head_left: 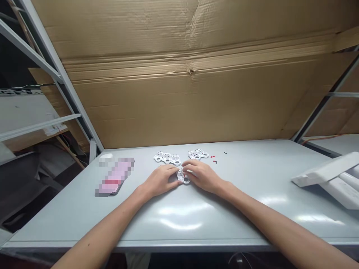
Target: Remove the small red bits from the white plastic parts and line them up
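Note:
A small flat white plastic piece with a ring-shaped hole (183,178) lies on the table between my hands. My left hand (161,180) grips its left edge between thumb and fingertips. Bent over it from the right, my right hand (203,175) has its fingers drawn together at the piece's upper right. A speck of red shows by those fingertips, but what they hold is too small to tell. Beyond my hands lie similar white pieces, three in a row (167,158) at the left and an overlapping group (198,154) at the right.
Tiny red bits (212,157) and small dark bits (215,162) lie right of the white pieces. At the left are a blurred pink phone-like object (116,175) and a white item (106,158). White foam-like blocks (331,175) stand at the right; cardboard (196,108) walls the back.

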Action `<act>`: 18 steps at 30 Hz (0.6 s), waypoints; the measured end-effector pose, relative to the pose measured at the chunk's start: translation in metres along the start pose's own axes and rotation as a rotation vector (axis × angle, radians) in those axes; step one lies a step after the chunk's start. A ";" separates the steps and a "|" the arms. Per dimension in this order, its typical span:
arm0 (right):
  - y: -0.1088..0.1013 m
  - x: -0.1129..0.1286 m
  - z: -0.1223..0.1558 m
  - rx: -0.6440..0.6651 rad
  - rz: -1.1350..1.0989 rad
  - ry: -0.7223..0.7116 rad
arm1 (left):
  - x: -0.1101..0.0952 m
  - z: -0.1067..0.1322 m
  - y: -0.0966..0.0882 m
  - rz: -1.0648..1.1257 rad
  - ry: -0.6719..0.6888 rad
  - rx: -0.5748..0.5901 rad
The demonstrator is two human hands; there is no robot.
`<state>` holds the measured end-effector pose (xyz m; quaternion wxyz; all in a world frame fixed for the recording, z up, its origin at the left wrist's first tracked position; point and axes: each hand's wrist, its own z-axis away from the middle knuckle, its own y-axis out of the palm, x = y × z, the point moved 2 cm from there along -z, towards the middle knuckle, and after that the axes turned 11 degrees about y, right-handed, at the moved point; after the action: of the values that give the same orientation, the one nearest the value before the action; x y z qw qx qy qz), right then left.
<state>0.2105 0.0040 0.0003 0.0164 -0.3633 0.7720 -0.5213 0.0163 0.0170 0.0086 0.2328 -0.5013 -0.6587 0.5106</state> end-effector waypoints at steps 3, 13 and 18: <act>-0.009 0.006 -0.002 -0.035 -0.131 0.088 | -0.001 0.000 0.000 -0.012 0.002 0.006; -0.014 -0.018 -0.008 0.080 -1.246 0.816 | 0.000 0.001 0.000 -0.057 0.019 -0.021; -0.010 -0.024 -0.008 0.103 -1.516 0.939 | 0.001 0.002 0.001 -0.081 0.035 -0.011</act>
<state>0.2299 0.0223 0.0037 -0.6342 -0.5241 0.2271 -0.5211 0.0145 0.0175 0.0072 0.2618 -0.4844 -0.6772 0.4882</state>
